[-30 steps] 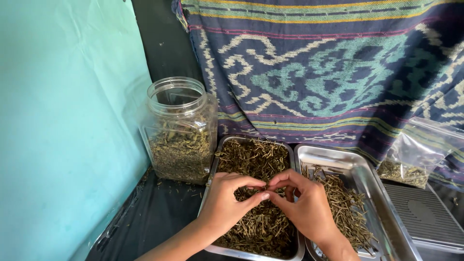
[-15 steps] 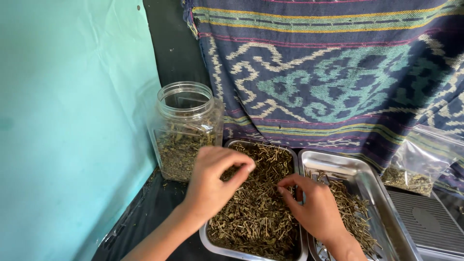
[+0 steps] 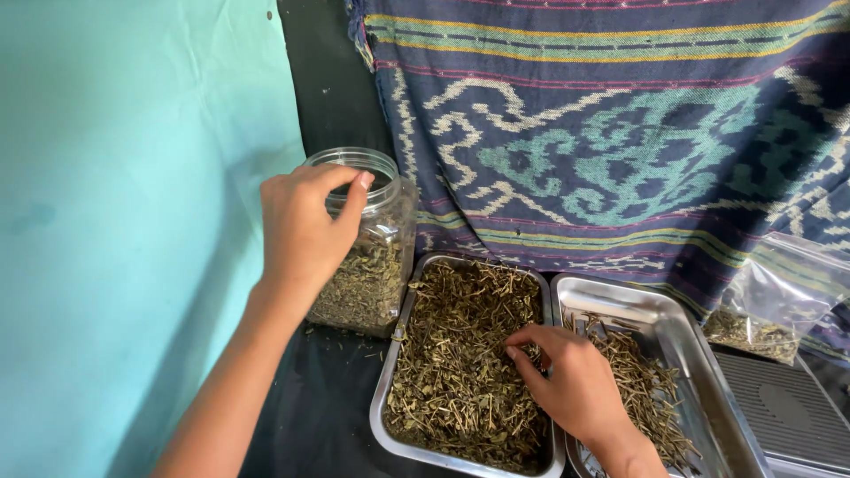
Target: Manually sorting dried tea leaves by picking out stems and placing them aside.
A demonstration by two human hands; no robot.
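Lifted away from the left tray (image 3: 396,389) since half a second ago: left hand (image 3: 305,232), now raised over the mouth of the clear jar (image 3: 365,257), fingers bunched and curled downward with the thumb tip at the jar's rim; whether anything is pinched inside, cannot tell. Stayed down in that same tray: right hand (image 3: 571,385), fingertips closed together and pressed into the dried herbs (image 3: 460,363), knuckles up, wrist crossing the tray's right edge.

Relative to the left tray: jar just beyond its far-left corner, touching or nearly touching the rim, about half filled with the same dry greenish leaf. Second metal tray (image 3: 682,341) set flush along its right side, holding a thinner scatter of pale stems (image 3: 637,381). Further right, past that second tray, a clear plastic bag (image 3: 779,296) with a little dried leaf in its bottom, and a dark ribbed flat appliance (image 3: 784,412) in front of the bag. Behind the tray, hung upright, a woven patterned cloth (image 3: 620,133) in blue, teal and yellow bands. To its left, beyond the jar, a teal wall (image 3: 115,177). Beneath, a black table surface (image 3: 328,398) with a few crumbs beside the jar.
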